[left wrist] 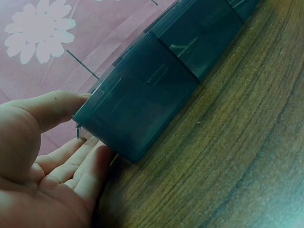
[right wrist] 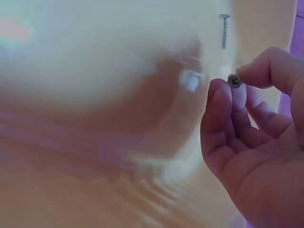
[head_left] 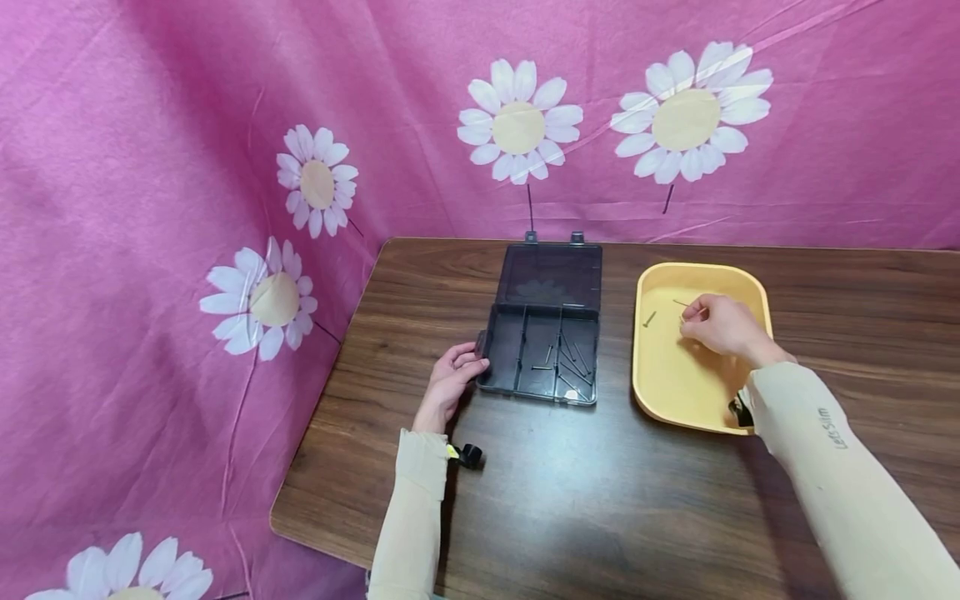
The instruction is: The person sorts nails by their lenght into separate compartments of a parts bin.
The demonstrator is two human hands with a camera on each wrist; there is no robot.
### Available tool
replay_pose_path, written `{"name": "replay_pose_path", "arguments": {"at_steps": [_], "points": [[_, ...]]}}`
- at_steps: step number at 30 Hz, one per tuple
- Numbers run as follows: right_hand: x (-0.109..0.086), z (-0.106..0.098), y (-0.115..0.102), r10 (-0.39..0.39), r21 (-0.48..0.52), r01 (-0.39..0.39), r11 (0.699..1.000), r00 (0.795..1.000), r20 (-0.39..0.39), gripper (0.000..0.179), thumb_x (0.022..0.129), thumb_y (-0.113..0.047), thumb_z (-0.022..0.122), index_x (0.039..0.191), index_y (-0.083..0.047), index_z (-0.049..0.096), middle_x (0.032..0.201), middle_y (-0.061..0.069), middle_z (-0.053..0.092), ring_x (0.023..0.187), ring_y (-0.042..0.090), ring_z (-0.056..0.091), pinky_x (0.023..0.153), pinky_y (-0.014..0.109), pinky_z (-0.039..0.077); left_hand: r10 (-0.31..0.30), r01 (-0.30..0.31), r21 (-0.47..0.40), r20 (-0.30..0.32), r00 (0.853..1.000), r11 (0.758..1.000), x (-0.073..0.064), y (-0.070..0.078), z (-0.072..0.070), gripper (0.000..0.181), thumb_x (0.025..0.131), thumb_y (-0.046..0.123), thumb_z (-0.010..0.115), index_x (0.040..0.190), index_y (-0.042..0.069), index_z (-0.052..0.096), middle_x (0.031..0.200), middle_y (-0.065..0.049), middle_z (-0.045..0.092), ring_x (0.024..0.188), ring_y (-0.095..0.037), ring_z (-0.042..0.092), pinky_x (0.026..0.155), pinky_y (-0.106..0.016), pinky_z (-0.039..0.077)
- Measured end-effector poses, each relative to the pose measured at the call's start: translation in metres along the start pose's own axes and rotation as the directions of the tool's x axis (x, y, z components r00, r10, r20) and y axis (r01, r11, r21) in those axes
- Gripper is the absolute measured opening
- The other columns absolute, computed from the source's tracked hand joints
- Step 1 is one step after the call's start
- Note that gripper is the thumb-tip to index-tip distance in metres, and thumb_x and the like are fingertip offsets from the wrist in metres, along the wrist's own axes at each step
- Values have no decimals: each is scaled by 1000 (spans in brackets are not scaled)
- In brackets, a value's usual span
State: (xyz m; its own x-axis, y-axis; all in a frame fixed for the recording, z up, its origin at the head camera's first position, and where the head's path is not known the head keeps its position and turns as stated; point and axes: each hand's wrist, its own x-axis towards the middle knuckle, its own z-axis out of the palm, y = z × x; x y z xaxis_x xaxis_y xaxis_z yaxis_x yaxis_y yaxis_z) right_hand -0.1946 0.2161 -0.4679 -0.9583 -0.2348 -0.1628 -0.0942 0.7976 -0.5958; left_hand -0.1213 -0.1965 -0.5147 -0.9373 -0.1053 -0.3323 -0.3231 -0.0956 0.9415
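My left hand [head_left: 452, 379] holds the left side of a dark, see-through compartment box [head_left: 502, 350]. In the left wrist view its thumb lies at the box's upper edge and the fingers sit against the side below. Over a yellow tray [head_left: 693, 404], my right hand [head_left: 723, 323] pinches a screw [right wrist: 234, 81] between thumb and fingertips, its cross-slotted head facing the right wrist camera. Another screw [head_left: 649, 319] lies on the tray floor, left of that hand. Several long screws [head_left: 573, 358] rest in the box's right compartment; short ones [head_left: 542, 367] lie in the middle one.
The box lid [head_left: 551, 275] is folded back flat behind it, with two latches [head_left: 577, 237] toward the curtain. Both containers stand on a brown wooden table [head_left: 555, 500], the tray right of the box. A pink flowered curtain [head_left: 420, 100] hangs behind and to the left.
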Motion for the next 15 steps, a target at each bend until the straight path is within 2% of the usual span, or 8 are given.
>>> {"name": "replay_pose_path", "arguments": {"at_steps": [7, 11, 15], "points": [[-3, -9, -9, -32, 16, 33, 999, 998, -53, 23, 78, -19, 58, 96, -3, 58, 80, 7, 59, 68, 14, 50, 61, 24, 37, -6, 6, 24, -3, 1000, 1000, -1, 2, 0, 44, 76, 2, 67, 117, 3, 52, 98, -9, 64, 81, -5, 60, 77, -19, 45], [-4, -14, -15, -30, 53, 34, 998, 996, -82, 24, 77, -17, 62, 96, -3, 58, 80, 7, 60, 66, 11, 50, 61, 20, 36, -13, 13, 37, -4, 1000, 999, -1, 1, 0, 45, 76, 3, 68, 117, 4, 52, 106, -16, 62, 82, -5, 60, 77, -19, 45], [-5, -16, -19, -47, 74, 56, 996, 992, -117, 23, 76, -15, 64, 94, -3, 58, 77, 7, 60, 61, 4, 48, 58, 18, 36, -24, 23, 44, 26, 999, 999, -9, 12, 3, 47, 77, 3, 66, 121, 1, 48, 115, -25, 56, 83, -4, 58, 77, -18, 44]]}}
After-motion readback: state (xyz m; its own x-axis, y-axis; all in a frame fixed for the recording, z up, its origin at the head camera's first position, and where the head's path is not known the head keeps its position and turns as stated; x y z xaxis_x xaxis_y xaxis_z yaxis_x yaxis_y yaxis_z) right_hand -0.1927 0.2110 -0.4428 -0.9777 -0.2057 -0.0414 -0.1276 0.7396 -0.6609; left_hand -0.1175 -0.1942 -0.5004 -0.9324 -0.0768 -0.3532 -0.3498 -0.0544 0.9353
